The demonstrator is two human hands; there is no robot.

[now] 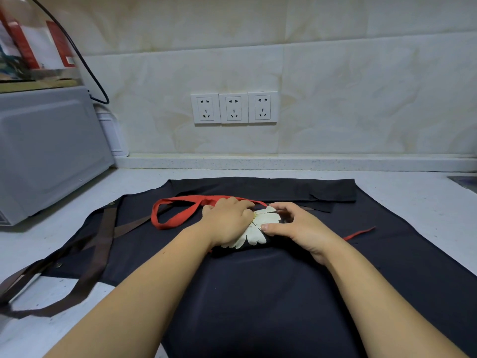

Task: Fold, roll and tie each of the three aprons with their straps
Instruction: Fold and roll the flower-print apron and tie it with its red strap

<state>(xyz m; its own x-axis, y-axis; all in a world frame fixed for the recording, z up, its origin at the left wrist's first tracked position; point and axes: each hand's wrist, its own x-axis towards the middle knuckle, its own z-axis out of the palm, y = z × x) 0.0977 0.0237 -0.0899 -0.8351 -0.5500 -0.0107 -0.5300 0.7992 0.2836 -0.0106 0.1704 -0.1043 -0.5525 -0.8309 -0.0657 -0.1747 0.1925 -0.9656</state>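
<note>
The rolled apron (254, 232) lies on the flat apron (258, 293), which lies on the counter (413, 192). Its strap loop (178, 215) lies at 9 o'clock. A folded apron (271, 188) lies behind at 12 o'clock. The microwave (46, 151) stands at 10 o'clock, the wall sockets (233, 108) far behind at 12.

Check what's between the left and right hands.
In the head view, the white daisy print of the rolled black apron, which the left hand and right hand both hold.
</note>
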